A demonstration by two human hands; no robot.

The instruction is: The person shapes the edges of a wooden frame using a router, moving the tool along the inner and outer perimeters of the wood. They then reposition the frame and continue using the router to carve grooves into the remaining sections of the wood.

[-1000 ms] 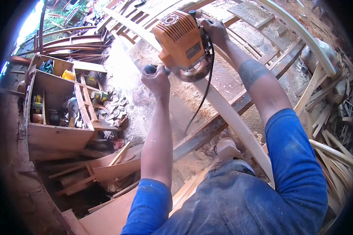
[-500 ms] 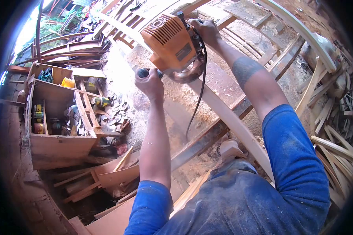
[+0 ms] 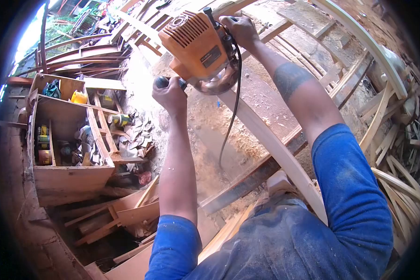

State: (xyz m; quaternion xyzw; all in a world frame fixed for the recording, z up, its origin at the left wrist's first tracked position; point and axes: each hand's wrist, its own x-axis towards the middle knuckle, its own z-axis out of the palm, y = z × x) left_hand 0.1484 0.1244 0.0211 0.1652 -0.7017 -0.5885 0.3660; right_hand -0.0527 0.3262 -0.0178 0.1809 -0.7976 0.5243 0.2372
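Observation:
An orange router (image 3: pixel 193 44) stands over a long curved wooden strip (image 3: pixel 270 140). My left hand (image 3: pixel 171 95) is closed around the router's dark left handle, and my right hand (image 3: pixel 242 32) grips the handle on the far right side. Beneath the motor, the round base (image 3: pixel 217 85) rests on the strip, hiding the cutter. A black cord (image 3: pixel 235 107) hangs from the router's right side and loops down toward me. The near end of the strip runs down beside my right arm.
A wooden box (image 3: pixel 72 179) with cans and rags stands at left, with scraps beside it. A dark-edged wooden beam (image 3: pixel 256 172) crosses under the strip. Another curved strip (image 3: pixel 364 42) lies at upper right. Sawdust (image 3: pixel 247 142) covers the surface; thin offcuts (image 3: pixel 401 179) lie at right.
The router and both my hands have shifted a little left and up, away from me along the strip. My grip on both handles stays the same.

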